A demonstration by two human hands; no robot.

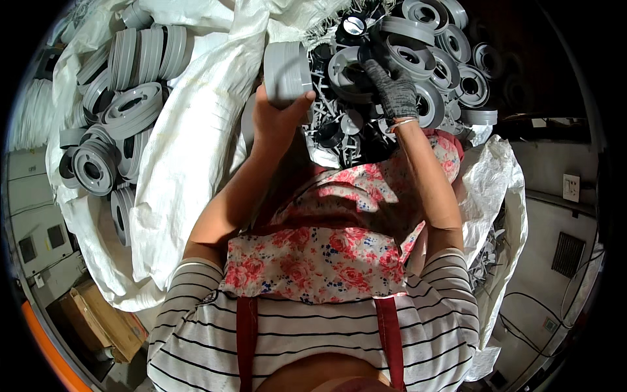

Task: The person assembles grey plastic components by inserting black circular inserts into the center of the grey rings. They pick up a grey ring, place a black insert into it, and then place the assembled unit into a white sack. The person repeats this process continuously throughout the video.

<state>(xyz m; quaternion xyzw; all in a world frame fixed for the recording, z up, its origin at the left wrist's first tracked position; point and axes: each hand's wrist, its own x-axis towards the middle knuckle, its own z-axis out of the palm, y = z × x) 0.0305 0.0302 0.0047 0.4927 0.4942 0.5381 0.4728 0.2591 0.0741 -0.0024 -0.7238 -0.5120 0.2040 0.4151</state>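
Note:
My bare left hand (275,117) grips a short stack of ribbed grey plastic rings (287,68), thumb on the near right side and the other fingers hidden behind it. To its right, my right hand (395,91), in a dark grey knitted glove, is closed at the right rim of a round grey plastic ring (346,83) with a dark middle. Some of its fingertips are lost in shadow. Under and around both hands lies a heap of black round parts (328,134) and thin grey plastic pieces (351,121).
More grey flanged rings (473,86) are piled at the far right. On the left, a white woven sack (179,150) has stacked grey rings (144,55) on it. Another white sack (499,173) stands at the right. Cardboard (108,317) lies at the lower left; a cable (529,336) hangs lower right.

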